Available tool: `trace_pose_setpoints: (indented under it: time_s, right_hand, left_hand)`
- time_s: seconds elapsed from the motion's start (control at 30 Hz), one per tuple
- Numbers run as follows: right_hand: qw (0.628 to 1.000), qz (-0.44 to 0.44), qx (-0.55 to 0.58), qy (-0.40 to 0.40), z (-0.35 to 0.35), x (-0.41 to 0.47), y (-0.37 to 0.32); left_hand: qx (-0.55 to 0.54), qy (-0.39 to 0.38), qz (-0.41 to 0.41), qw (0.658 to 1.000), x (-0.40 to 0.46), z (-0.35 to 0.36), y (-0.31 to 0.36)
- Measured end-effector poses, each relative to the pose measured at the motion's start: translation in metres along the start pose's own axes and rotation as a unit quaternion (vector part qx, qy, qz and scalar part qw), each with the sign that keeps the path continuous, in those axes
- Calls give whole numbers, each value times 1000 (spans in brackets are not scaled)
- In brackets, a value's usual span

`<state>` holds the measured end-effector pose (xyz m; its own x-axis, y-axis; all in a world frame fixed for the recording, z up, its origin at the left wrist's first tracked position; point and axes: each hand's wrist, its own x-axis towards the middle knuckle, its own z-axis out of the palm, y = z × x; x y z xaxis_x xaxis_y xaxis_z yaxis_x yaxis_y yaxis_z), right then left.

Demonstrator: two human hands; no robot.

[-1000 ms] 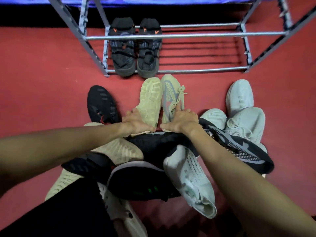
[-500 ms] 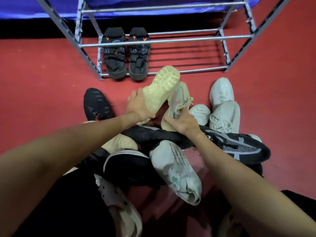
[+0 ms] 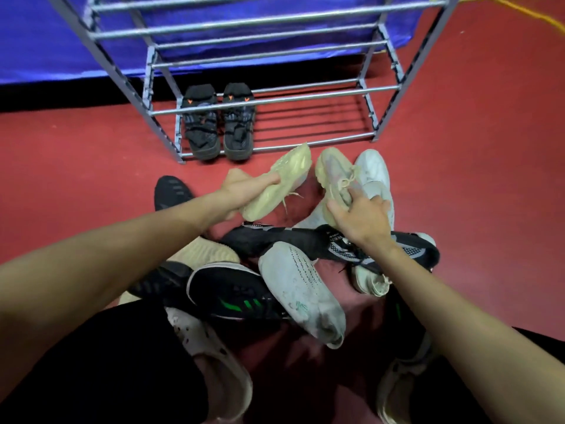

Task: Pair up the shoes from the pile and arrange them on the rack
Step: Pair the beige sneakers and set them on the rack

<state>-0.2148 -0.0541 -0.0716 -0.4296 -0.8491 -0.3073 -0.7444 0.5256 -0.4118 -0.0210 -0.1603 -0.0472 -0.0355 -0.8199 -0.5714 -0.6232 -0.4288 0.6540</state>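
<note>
Hands lift a matching cream pair clear of the shoe pile, rack waiting just beyond.

Your left hand [image 3: 241, 191] grips one cream sneaker [image 3: 276, 182] around its middle, sole turned partly up, so it hangs free above the red floor [image 3: 76, 166]. Your right hand [image 3: 362, 215] curls round the heel end of its partner [image 3: 334, 172], laces up and toe toward the rack [image 3: 275, 101], a hold that looks suited to setting it down upright. One black pair [image 3: 218, 120] already sits side by side at the left of the bottom shelf, leaving open bars to its right, the likely spot for this pair. Below your arms the pile [image 3: 275, 270] remains mixed: black, white and cream shoes overlapping, several on their sides, all unpaired.
</note>
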Motion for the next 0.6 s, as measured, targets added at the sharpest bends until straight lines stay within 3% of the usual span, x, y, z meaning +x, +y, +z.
trace_pose_setpoints:
  time_s: [0.1,0.23,0.3,0.37,0.47,0.6]
  right_hand:
    - [985,-33,-164,37,-13,-25,17]
    - [970,-8,-241,-25,-17,-60,47]
    - [955,13,-280,-94,-17,-69,65]
    - [947,42,-264,-176,-20,-71,82]
    - [943,77,-219,-238,-29,-67,96]
    - [969,27,-148,-194,-49,-72,88]
  left_hand:
    - [-33,-38,1,999,-25,-7,4]
    - [-87,-79,-15,993,-59,-7,7]
    - [-79,-84,-6,993,-75,-3,8]
    - [-59,-84,8,995,-89,3,10]
    - [-51,-77,20,996,-111,12,13]
    - [-30,-79,50,995,-125,15,21]
